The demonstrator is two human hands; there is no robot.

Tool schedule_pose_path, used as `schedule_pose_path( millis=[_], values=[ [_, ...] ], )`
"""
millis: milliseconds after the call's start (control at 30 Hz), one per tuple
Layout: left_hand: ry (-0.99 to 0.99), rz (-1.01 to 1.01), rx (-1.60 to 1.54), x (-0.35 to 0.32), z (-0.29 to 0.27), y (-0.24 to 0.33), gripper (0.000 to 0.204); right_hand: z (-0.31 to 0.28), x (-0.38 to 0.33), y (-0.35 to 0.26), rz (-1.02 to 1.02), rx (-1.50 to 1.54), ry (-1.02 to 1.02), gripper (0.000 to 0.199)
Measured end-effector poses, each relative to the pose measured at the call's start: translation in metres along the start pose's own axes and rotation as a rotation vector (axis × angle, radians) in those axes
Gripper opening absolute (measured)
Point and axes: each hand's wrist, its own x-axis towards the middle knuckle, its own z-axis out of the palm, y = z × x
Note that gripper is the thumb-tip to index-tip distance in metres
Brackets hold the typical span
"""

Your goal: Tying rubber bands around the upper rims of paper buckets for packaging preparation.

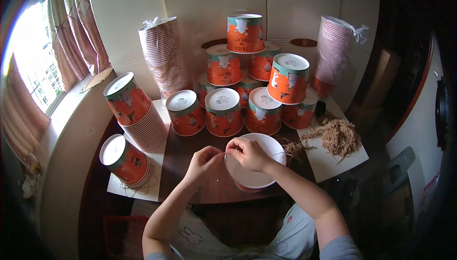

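Note:
An open orange paper bucket [254,176] with a white inside lies tilted toward me at the table's near edge. My right hand [247,153] rests over its rim, fingers pinched on a thin tan string. My left hand [203,161] is just left of the rim, pinching the same string, which runs between both hands. A tangled pile of tan string [337,137] lies on a white sheet to the right, with strands trailing to the bucket.
Several upside-down orange buckets [223,112] are stacked in a pyramid at the back of the dark wooden table [190,179]. Nested bucket stacks [138,117] lie at left, wrapped cup stacks [164,55] stand behind. A curtained window [33,65] is far left.

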Motion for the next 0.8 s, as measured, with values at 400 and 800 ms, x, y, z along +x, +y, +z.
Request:
schedule_pose_path(
  millis=[400,800],
  values=[
    [0.021,0.017,0.114,0.000,0.000,-0.004,0.011,0.000,0.000,0.005,-0.043,-0.009,-0.035,0.009],
    [0.154,0.449,0.563,-0.008,0.005,0.025,0.011,-0.002,-0.001,-0.029,-0.177,-0.158,-0.015,0.010]
  ],
)
